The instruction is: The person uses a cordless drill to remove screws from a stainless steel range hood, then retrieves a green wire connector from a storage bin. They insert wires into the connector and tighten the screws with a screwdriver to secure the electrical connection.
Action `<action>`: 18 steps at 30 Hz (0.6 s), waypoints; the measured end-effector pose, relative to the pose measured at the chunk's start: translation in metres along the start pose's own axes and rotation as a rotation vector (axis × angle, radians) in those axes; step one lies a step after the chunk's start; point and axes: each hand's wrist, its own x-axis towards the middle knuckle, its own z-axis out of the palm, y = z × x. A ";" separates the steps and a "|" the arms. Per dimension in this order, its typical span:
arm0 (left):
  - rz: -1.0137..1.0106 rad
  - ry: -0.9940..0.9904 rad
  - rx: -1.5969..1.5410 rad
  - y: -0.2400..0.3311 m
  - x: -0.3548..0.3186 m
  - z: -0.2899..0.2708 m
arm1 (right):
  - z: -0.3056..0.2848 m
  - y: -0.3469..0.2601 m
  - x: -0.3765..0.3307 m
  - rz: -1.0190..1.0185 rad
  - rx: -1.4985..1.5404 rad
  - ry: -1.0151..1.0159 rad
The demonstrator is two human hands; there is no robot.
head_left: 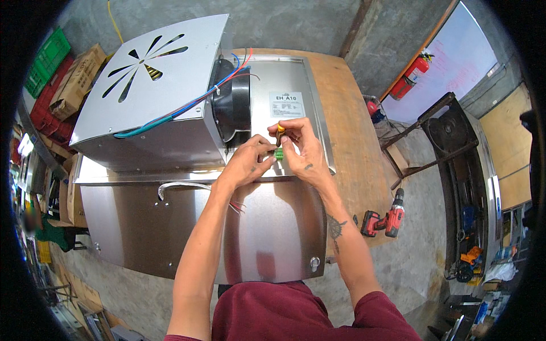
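Observation:
My left hand pinches a small green terminal block over the front edge of the stainless steel panel. In my right hand is a short screwdriver with a yellow and dark handle, held upright with its lower end close to the block. Fingers hide its tip, so contact cannot be told. Just beyond my hands stands a metal blower housing with a black round outlet. Blue, red and green wires run across its corner. Thin loose wires stick out beside my left forearm.
A red and black cordless drill lies at the right edge of the wooden table. The lower steel panel reaches toward me. Boxes and a green crate stand left; a metal frame stands right.

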 end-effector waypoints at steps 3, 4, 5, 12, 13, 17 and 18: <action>0.008 0.004 0.011 -0.001 -0.001 0.000 | 0.004 0.004 -0.001 -0.067 -0.173 0.027; 0.003 0.006 0.009 -0.002 -0.001 0.000 | 0.003 0.002 -0.001 -0.063 -0.266 0.040; -0.002 0.008 0.006 -0.003 -0.001 0.000 | 0.003 0.000 -0.001 -0.059 -0.359 0.053; 0.010 0.015 0.001 -0.003 0.000 0.001 | 0.002 -0.005 0.003 -0.094 -0.231 -0.024; 0.016 0.020 0.009 -0.004 0.000 0.002 | 0.004 -0.003 0.001 -0.152 -0.341 -0.005; 0.028 0.016 -0.041 -0.003 0.000 0.001 | -0.007 0.002 -0.001 0.000 -0.291 -0.004; 0.031 0.010 -0.027 -0.003 0.000 0.001 | -0.010 0.001 0.001 0.031 -0.166 -0.055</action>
